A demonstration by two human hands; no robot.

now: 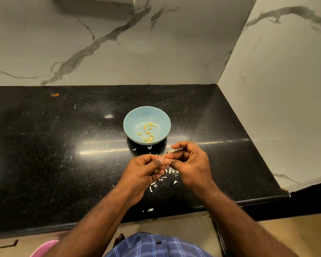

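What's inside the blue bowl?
A handful of small yellowish pieces lie loose on the bottom of the blue bowl. Its near inner wall is hidden by the rim, so anything tucked there cannot be seen.

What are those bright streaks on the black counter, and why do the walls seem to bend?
Head view: the streaks are glare, light mirrored in the polished counter; head view again, the wide lens bows the counter's front edge and leans the side wall; also head view, the left hand, right hand and the papery piece they pinch look slightly soft.
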